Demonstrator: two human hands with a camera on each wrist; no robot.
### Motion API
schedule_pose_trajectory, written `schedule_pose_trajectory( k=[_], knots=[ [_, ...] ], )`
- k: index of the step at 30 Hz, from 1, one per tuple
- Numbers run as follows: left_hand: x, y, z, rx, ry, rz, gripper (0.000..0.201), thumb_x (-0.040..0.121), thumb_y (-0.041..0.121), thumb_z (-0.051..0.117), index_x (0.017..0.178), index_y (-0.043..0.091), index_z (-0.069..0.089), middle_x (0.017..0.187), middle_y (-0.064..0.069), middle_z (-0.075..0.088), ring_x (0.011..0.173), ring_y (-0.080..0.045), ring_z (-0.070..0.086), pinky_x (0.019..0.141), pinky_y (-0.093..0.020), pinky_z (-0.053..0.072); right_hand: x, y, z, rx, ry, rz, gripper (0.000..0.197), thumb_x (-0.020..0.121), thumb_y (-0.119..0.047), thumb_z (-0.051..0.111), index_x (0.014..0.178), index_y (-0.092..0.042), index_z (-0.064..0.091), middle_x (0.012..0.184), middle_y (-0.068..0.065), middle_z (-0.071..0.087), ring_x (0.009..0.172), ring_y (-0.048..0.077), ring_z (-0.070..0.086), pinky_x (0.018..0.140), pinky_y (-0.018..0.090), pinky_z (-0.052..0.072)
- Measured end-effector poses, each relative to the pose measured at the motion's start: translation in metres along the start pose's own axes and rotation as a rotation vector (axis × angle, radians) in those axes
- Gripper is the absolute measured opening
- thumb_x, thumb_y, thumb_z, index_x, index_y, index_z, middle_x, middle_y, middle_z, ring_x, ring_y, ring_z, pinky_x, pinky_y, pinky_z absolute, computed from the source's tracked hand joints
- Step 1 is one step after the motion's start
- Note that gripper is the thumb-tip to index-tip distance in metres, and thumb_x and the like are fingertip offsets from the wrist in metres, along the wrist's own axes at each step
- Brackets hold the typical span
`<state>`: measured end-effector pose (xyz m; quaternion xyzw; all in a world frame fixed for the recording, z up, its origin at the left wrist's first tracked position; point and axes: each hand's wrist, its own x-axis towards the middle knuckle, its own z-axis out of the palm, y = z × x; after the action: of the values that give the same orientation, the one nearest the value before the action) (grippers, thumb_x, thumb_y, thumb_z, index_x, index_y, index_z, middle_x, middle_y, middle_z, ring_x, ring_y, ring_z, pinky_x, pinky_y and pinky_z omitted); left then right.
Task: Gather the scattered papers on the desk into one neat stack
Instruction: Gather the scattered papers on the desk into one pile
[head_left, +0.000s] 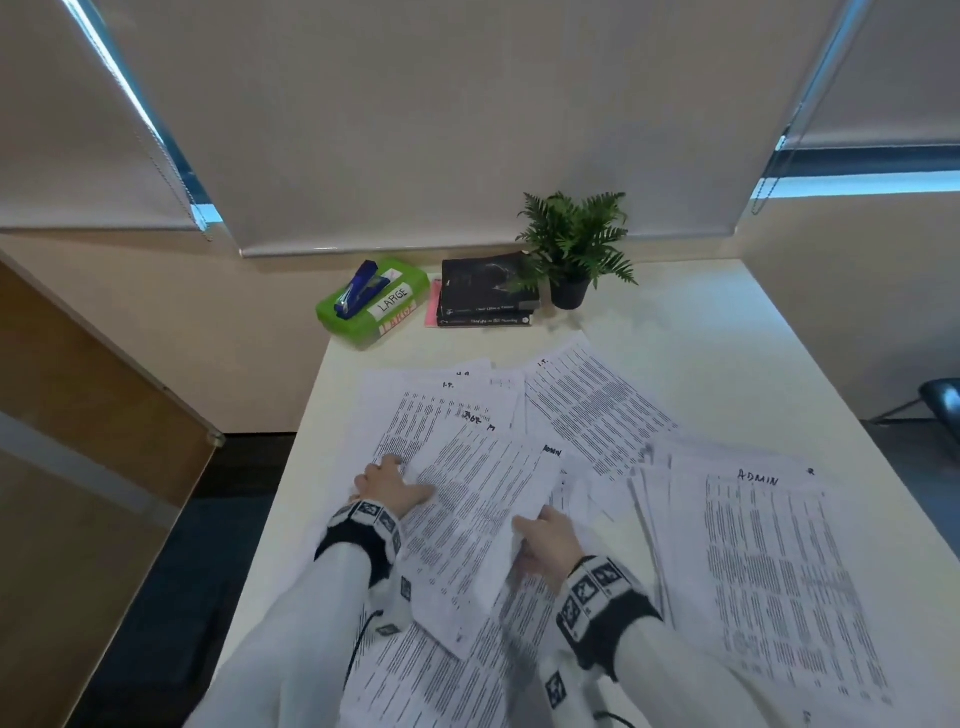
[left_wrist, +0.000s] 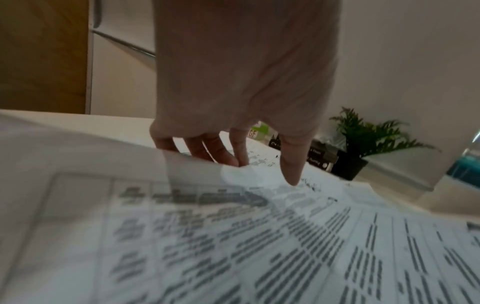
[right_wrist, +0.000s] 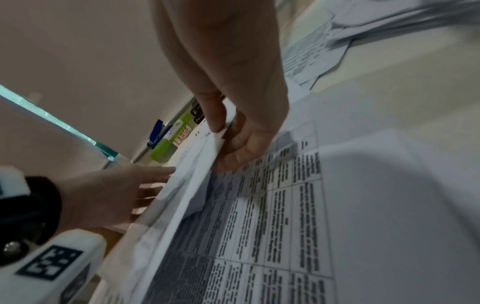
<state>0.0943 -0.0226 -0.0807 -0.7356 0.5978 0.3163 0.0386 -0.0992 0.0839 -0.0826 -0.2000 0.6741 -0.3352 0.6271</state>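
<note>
Printed sheets lie scattered over the white desk (head_left: 727, 338): a fan of papers (head_left: 597, 410) at the back and a spread pile marked ADMIN (head_left: 769, 561) on the right. In the middle, a sheaf of papers (head_left: 478, 519) is raised off the others. My left hand (head_left: 392, 486) holds its left edge, fingers (left_wrist: 221, 154) curled under and thumb on top. My right hand (head_left: 535, 525) pinches the right edge (right_wrist: 221, 139) between thumb and fingers. More sheets lie under both forearms.
At the back of the desk stand a green box (head_left: 374, 312) with a blue stapler (head_left: 358, 291) on it, a stack of black books (head_left: 485, 299) and a potted fern (head_left: 571, 249). The desk's left edge drops to dark floor. A dark chair (head_left: 943, 405) is at far right.
</note>
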Motion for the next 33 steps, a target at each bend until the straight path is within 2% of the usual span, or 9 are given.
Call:
schedule_pose_trajectory(
  k=[3,8,13,16,19,22,26,30,33],
  knots=[
    [-0.008,0.0,-0.004,-0.286,-0.045,0.113,0.039,0.08,0.036,0.066,0.11,0.015,0.053,0.108,-0.008,0.062,0.095,-0.022,0.059,0.089,-0.037,0.05,-0.022,-0.003,-0.015,0.059,-0.041,0.055,0.008,0.086,0.004,0.053,0.086,-0.002,0.047,0.065,0.016,0.045,0.043,0.022,0.048,0.04,0.029,0.045],
    [-0.056,-0.002,-0.001,-0.236,-0.239,0.287,0.012,0.084,0.016,0.063,0.08,0.019,0.052,0.075,0.004,0.053,0.064,-0.01,0.051,0.058,-0.018,0.041,-0.062,0.03,-0.05,-0.21,-0.016,0.215,0.022,0.084,-0.001,0.056,0.066,-0.006,0.045,0.054,0.008,0.043,0.04,0.016,0.043,0.039,0.019,0.035],
    [-0.095,-0.005,0.032,0.308,-0.262,0.142,0.035,0.08,0.009,0.052,0.114,0.006,0.057,0.122,-0.011,0.042,0.114,-0.028,0.05,0.096,-0.034,0.048,-0.082,0.071,-0.057,-0.449,0.022,0.28,0.028,0.085,-0.019,0.061,0.066,-0.017,0.041,0.067,0.007,0.047,0.052,0.016,0.046,0.049,0.026,0.043],
    [-0.107,-0.006,0.052,0.228,-0.201,0.024,0.062,0.08,0.021,0.057,0.136,0.01,0.035,0.145,-0.016,0.019,0.133,-0.036,0.029,0.11,-0.042,0.034,-0.081,0.081,-0.063,-0.12,0.053,0.348,0.022,0.083,-0.003,0.059,0.068,-0.006,0.043,0.058,0.005,0.032,0.047,0.016,0.033,0.051,0.029,0.029],
    [-0.113,-0.008,0.066,-0.079,-0.145,-0.061,0.085,0.075,0.026,0.067,0.142,0.008,0.019,0.147,-0.016,0.019,0.128,-0.034,0.041,0.102,-0.04,0.044,-0.087,0.08,-0.065,-0.049,0.065,0.37,0.019,0.088,-0.006,0.06,0.102,0.005,0.055,0.085,0.015,0.053,0.064,0.028,0.051,0.05,0.031,0.045],
    [-0.122,-0.008,0.072,-0.145,-0.15,-0.056,0.069,0.073,0.034,0.066,0.131,0.013,0.036,0.125,-0.007,0.052,0.111,-0.026,0.056,0.093,-0.037,0.049,-0.095,0.075,-0.063,-0.072,0.037,0.353,0.045,0.092,-0.01,0.056,0.134,0.001,0.045,0.117,0.016,0.052,0.093,0.031,0.057,0.066,0.033,0.055],
    [-0.139,0.007,0.08,-0.018,-0.233,0.044,0.049,0.086,0.028,0.048,0.134,0.018,0.044,0.141,-0.016,0.037,0.129,-0.033,0.04,0.107,-0.047,0.038,-0.097,0.077,-0.068,-0.06,0.036,0.369,0.029,0.089,0.006,0.05,0.118,0.006,0.05,0.076,0.001,0.044,0.062,0.006,0.046,0.049,0.008,0.044],
    [-0.158,0.033,0.077,-0.173,-0.259,0.371,0.052,0.093,0.013,0.043,0.143,0.024,0.031,0.128,-0.009,0.055,0.099,-0.023,0.063,0.083,-0.033,0.055,-0.088,0.077,-0.082,0.018,0.144,0.306,0.027,0.076,0.006,0.049,0.071,-0.014,0.032,0.074,0.002,0.029,0.062,0.017,0.031,0.06,0.03,0.034],
    [-0.144,0.043,0.043,-0.261,-0.097,0.414,0.056,0.094,0.007,0.042,0.145,0.024,0.029,0.118,-0.006,0.061,0.092,-0.024,0.063,0.078,-0.026,0.051,-0.087,0.063,-0.086,0.096,0.174,0.228,0.008,0.09,0.001,0.047,0.089,-0.003,0.041,0.076,0.01,0.038,0.057,0.022,0.04,0.051,0.029,0.034]
  ],
)
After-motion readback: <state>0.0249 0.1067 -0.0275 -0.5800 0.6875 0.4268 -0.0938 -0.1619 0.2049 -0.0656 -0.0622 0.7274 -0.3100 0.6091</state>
